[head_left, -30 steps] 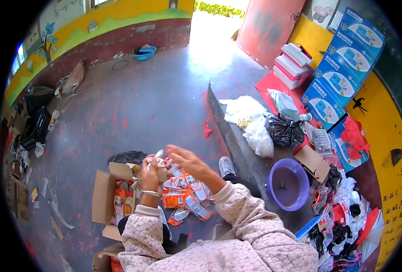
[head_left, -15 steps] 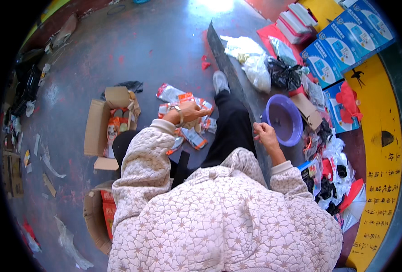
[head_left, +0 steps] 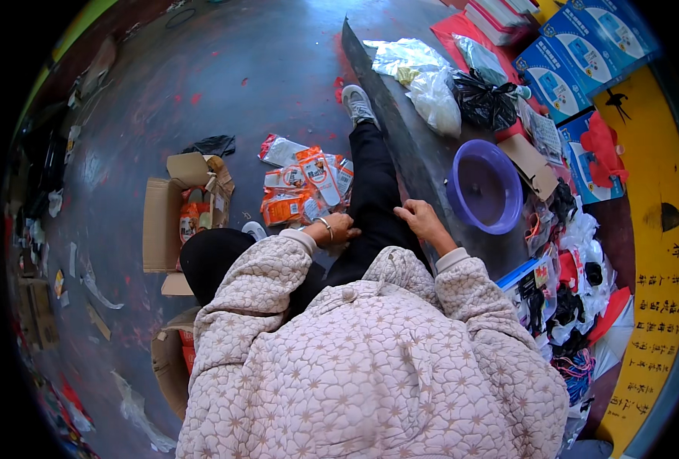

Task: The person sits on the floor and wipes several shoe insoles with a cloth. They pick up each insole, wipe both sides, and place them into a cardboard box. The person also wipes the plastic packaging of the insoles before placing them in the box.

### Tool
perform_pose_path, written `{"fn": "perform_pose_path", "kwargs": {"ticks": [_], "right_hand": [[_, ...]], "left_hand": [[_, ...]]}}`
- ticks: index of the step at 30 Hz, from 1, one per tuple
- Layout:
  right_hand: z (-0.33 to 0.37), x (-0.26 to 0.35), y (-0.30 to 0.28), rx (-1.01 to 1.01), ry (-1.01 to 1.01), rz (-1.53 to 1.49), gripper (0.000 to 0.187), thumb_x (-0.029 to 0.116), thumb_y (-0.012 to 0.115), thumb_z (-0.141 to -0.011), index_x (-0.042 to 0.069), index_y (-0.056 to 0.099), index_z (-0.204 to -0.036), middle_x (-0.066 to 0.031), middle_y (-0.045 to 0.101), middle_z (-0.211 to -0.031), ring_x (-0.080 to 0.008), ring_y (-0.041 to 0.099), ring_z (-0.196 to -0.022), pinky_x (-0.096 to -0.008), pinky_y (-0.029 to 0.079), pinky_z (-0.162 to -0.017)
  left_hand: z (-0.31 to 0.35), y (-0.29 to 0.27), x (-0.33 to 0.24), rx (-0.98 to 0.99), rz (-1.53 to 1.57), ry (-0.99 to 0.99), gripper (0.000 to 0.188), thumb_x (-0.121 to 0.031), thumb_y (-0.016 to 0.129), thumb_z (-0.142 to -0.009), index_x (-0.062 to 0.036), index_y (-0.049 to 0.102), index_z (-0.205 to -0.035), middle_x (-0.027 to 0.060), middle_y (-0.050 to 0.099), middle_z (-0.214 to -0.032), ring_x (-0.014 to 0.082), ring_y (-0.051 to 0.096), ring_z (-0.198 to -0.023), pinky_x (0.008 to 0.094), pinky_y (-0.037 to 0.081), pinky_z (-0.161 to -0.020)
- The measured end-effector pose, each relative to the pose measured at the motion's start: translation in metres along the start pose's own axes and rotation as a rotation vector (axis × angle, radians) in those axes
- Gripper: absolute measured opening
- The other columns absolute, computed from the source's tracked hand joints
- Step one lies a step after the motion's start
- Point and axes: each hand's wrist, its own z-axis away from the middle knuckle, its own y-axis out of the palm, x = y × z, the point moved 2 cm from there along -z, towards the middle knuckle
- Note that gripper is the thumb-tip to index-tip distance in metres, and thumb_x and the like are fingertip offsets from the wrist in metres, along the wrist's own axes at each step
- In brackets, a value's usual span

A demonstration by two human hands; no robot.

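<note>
My left hand (head_left: 335, 229), with a bangle at the wrist, is closed with its fingertips against the black trousers (head_left: 375, 183) on my outstretched right leg. On the opposite side of that leg, my right hand (head_left: 424, 220) pinches at the same dark cloth. Just beyond my left hand lies a loose pile of orange-and-white packets (head_left: 287, 183). One packet on top has a clear, sole-shaped front (head_left: 322, 177). My light patterned sleeves cover both forearms.
An opened cardboard box (head_left: 163, 222) holding orange packets stands left, with another carton (head_left: 173, 367) behind it. A purple basin (head_left: 486, 187) sits right of my leg. Plastic bags (head_left: 435, 96), a black bag (head_left: 483, 101) and blue boxes (head_left: 584, 57) crowd the right side.
My left hand has drawn back from the packet pile to my trouser leg. My right hand has shifted left onto the leg. The sole-shaped packet front now shows on top of the pile.
</note>
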Motion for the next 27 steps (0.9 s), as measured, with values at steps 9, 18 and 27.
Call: {"fn": "perform_pose_path", "kwargs": {"ticks": [9, 18, 27], "right_hand": [[0.012, 0.003, -0.013, 0.256, 0.046, -0.38, 0.031, 0.019, 0.054, -0.08, 0.005, 0.043, -0.055, 0.0036, 0.038, -0.048, -0.0053, 0.037, -0.041, -0.0236, 0.03, -0.037], [0.048, 0.028, -0.028, 0.404, -0.198, -0.048, 0.026, 0.016, 0.052, -0.072, -0.005, 0.043, -0.06, -0.0183, 0.041, -0.051, -0.0231, 0.041, -0.047, -0.0381, 0.035, -0.049], [0.015, 0.028, -0.058, 0.197, -0.106, -0.243, 0.022, 0.019, 0.058, -0.075, 0.0, 0.054, -0.064, -0.0056, 0.051, -0.053, -0.0106, 0.046, -0.049, -0.0282, 0.038, -0.046]], "left_hand": [[0.016, -0.01, -0.002, 0.093, -0.031, 0.18, 0.04, -0.032, 0.05, -0.081, 0.0042, 0.059, -0.069, 0.0244, 0.057, -0.066, 0.0382, 0.057, -0.066, 0.0441, 0.044, -0.061], [0.037, 0.016, -0.015, 0.191, -0.263, 0.427, 0.03, -0.028, 0.051, -0.076, -0.0008, 0.058, -0.066, 0.0181, 0.057, -0.064, 0.033, 0.058, -0.064, 0.0405, 0.046, -0.056], [0.051, -0.043, -0.039, 0.08, -0.166, 0.331, 0.032, -0.033, 0.053, -0.079, -0.0031, 0.064, -0.082, 0.0144, 0.06, -0.075, 0.0285, 0.058, -0.076, 0.0372, 0.046, -0.068]]}}
